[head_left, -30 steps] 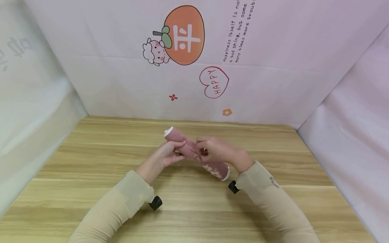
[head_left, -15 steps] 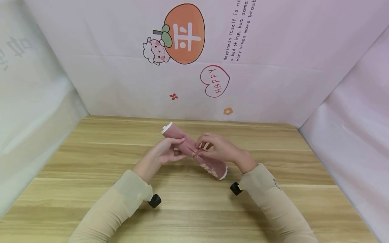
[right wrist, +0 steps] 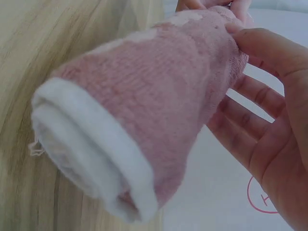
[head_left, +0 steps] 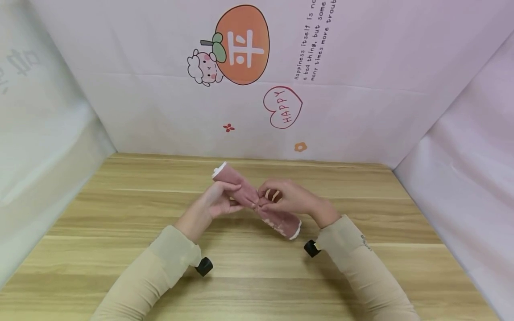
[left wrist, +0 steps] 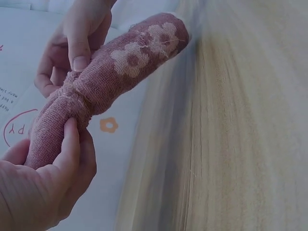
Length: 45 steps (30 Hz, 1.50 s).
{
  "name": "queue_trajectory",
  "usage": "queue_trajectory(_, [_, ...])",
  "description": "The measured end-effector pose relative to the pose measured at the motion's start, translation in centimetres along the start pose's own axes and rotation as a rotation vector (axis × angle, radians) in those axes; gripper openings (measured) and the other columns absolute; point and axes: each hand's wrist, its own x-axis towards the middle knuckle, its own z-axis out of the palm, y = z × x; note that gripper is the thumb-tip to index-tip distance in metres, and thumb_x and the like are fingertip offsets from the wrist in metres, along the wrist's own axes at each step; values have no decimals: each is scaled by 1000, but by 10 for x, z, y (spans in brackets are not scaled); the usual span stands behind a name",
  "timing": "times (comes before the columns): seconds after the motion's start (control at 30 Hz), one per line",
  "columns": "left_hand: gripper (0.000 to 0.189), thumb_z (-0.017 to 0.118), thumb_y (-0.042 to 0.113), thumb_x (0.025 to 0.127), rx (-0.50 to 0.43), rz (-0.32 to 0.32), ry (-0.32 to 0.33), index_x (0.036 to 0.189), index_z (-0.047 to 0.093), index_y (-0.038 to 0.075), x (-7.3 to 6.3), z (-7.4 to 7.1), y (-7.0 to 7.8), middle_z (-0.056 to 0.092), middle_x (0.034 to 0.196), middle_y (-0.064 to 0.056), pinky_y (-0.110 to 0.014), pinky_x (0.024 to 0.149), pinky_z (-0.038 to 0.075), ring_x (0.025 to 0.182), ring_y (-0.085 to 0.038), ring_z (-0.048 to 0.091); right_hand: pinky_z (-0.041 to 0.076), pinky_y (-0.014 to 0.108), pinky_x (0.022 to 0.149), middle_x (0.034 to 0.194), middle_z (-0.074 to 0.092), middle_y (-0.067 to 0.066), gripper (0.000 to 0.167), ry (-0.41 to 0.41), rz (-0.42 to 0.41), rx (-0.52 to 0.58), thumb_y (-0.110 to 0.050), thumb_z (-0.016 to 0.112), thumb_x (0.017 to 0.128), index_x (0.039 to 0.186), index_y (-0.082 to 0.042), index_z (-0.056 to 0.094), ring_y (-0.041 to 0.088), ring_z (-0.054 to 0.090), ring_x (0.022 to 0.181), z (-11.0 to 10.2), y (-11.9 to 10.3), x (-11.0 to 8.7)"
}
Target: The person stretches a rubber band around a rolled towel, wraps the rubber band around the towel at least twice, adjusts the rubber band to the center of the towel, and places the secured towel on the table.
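A rolled pink towel (head_left: 278,219) with white ends is held at a slant over the table. Pale flower patterns (left wrist: 129,59) run along its side in the left wrist view. Its middle is cinched to a narrow, puckered waist (left wrist: 77,98), where a thin, dark band-like line shows in the folds. My left hand (head_left: 218,200) grips the upper-left half, thumb on top and fingers beneath. At the waist, my right hand (head_left: 289,196) pinches the cloth between thumb and fingertips. The right wrist view shows the rolled white end (right wrist: 91,149) and my right thumb (right wrist: 262,45) on the towel.
The wood-grain table (head_left: 257,285) extends under both forearms. A white printed backdrop (head_left: 160,116) rises behind it, with white cloth at both sides. Small black wrist cameras, left (head_left: 205,266) and right (head_left: 312,248), hang below the sleeve cuffs.
My right fingers have spread slightly from a tighter pinch and shifted at the waist, now showing more of the gathered middle. The towel and left hand have moved slightly left.
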Motion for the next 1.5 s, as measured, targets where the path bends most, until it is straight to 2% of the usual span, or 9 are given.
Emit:
queue_trajectory(0.13, [15, 39, 0, 103, -45, 12, -1, 116, 45, 0, 0, 1, -2, 47, 124, -18, -40, 94, 54, 119, -33, 47, 60, 32, 77, 100, 67, 0, 17, -19, 8, 14, -4, 76, 92, 106, -8, 67, 17, 66, 88, 0, 1, 1])
queue_trajectory(0.27, [13, 38, 0, 102, -95, 23, 4, 113, 45, 0, 1, 3, -2, 47, 121, -15, -35, 74, 57, 111, -29, 49, 60, 32, 78, 99, 67, 0, 16, -10, 23, 28, -3, 75, 91, 103, -9, 67, 17, 65, 87, 0, 2, 1])
queue_trajectory(0.43, [13, 39, 2, 103, -121, 35, 24, 115, 44, 0, 1, 2, -2, 45, 126, -17, -36, 89, 56, 119, -31, 46, 60, 31, 79, 104, 67, 2, 20, 15, 62, 4, -6, 76, 93, 109, -9, 65, 18, 65, 91, 1, 2, -1])
queue_trajectory(0.67, [18, 43, 6, 104, -150, 72, 28, 121, 43, -1, 1, 3, -3, 43, 133, -17, -40, 113, 37, 128, -34, 43, 57, 28, 70, 114, 65, 5, 52, 68, 155, -130, -28, 87, 86, 125, -10, 57, 14, 63, 87, 8, -6, -2])
queue_trajectory(0.93, [14, 49, 12, 105, -124, 59, 44, 117, 49, 5, 0, -1, -1, 44, 130, -14, -47, 118, 31, 130, -36, 42, 46, 26, 46, 110, 64, 10, 44, 50, 270, -145, -9, 76, 92, 129, -13, 54, 13, 55, 54, 9, -12, -3])
queue_trajectory(1.03, [7, 53, 14, 104, -82, 55, 51, 105, 57, 8, -3, -7, 4, 50, 120, -7, -46, 117, 35, 118, -30, 48, 54, 30, 56, 111, 66, 9, 45, 73, 258, -179, -9, 78, 91, 130, -11, 56, 16, 62, 68, 9, -10, -3])
queue_trajectory(1.2, [13, 57, 10, 102, -30, 83, 68, 92, 63, 13, -7, -18, 11, 52, 112, -3, -34, 92, 55, 108, -24, 50, 55, 37, 84, 116, 67, 8, 46, 115, 197, -273, -9, 80, 88, 129, -7, 60, 20, 64, 99, 7, -8, -4])
queue_trajectory(1.3, [8, 59, 4, 100, 32, 118, 79, 102, 60, 12, -7, -24, 14, 51, 115, -6, -31, 87, 56, 106, -23, 52, 55, 38, 84, 117, 67, 8, 45, 122, 186, -278, -7, 80, 88, 129, -8, 60, 21, 63, 99, 7, -7, -5])
queue_trajectory(1.5, [43, 62, -3, 96, 214, 170, 117, 137, 52, 7, -7, -35, 20, 52, 121, -8, -33, 91, 51, 102, -18, 55, 55, 39, 85, 116, 68, 7, 42, 127, 157, -281, -5, 80, 88, 126, -9, 63, 21, 64, 101, 6, -4, -6])
